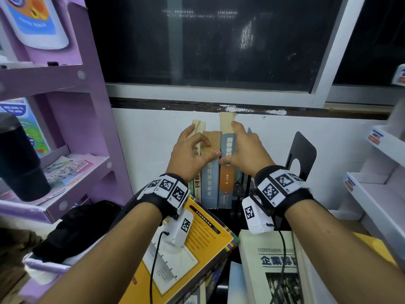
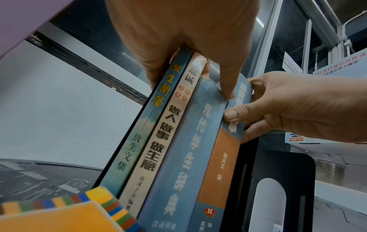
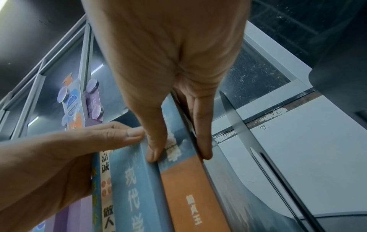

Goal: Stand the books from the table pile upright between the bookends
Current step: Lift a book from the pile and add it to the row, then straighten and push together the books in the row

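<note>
Using the blue dictionary (image 1: pixel 210 178) in the row as the marker: left of it stand two thinner books, and the left hand (image 1: pixel 190 154) is wrapped round the tops of that bunch, thumb tip pressed at the dictionary's spine edge, bracing the row so it doesn't flop. Right of the dictionary, touching it, is the blue-and-orange book (image 1: pixel 226 172), which sticks up higher than its neighbours. The right hand (image 1: pixel 245 148) pinches it, thumb on the spine side, fingers down its far cover. I'd say it's being seated right now. To do that well, I'd push it straight down till the bottom lands, keep the left hand bracing, then slide the black bookend (image 1: pixel 303 154) in snug, since it sits further right with a gap.

Nearer me than the dictionary, the pile's still there: a yellow book (image 1: pixel 203 240) and a white textbook (image 1: pixel 271 260) lying flat on the bench. They and the wrist cables crowd the front. A purple shelf unit (image 1: pixel 72 119) is way off left.
</note>
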The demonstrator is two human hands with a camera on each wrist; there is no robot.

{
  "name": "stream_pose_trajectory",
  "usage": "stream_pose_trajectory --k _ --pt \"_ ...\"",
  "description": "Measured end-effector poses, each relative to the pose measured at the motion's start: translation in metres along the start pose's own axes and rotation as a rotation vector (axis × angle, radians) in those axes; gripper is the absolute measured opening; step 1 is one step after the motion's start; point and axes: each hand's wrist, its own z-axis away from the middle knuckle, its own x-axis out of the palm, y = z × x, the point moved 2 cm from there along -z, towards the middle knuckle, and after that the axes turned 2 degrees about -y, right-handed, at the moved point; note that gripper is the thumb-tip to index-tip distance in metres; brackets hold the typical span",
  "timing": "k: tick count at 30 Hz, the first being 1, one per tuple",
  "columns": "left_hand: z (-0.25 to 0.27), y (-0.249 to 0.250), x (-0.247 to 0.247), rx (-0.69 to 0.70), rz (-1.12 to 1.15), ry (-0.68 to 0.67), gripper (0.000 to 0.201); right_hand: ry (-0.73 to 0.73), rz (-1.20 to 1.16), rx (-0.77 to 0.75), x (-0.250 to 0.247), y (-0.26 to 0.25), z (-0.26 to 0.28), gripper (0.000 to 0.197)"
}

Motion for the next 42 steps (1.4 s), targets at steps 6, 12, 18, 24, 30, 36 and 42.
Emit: stream_pose_trajectory --k 6,12,18,24,30,36,42 --pt "0.0 0.0 -0.001 0.01 -0.003 0.009 0.03 0.054 0.003 -0.01 0.006 0.003 0.0 0.106" --pt "0.0 0.0 0.0 0.004 -0.011 0.005 0.03 0.075 -0.02 -0.008 0.007 0.006 0.0 0.104" --pt "-0.001 0.0 0.001 0.003 -0.019 0.005 0.03 0.099 -0.019 -0.017 0.009 0.007 0.002 0.105" --pt "0.0 -0.001 -0.001 -0.002 -0.026 -0.004 0.033 0.096 -0.039 -0.027 0.012 0.006 0.006 0.105" --pt "0.003 0.007 -0.008 -0.031 -0.093 -0.055 0.037 0.074 -0.121 -0.027 0.014 0.007 0.012 0.104" --pt "0.014 0.018 -0.016 0.026 -0.261 -0.034 0.031 -0.029 -0.26 -0.06 0.005 0.014 0.03 0.101" --pt "0.028 0.049 -0.017 0.082 -0.229 0.054 0.021 -0.099 -0.252 -0.026 -0.028 0.023 0.058 0.088"
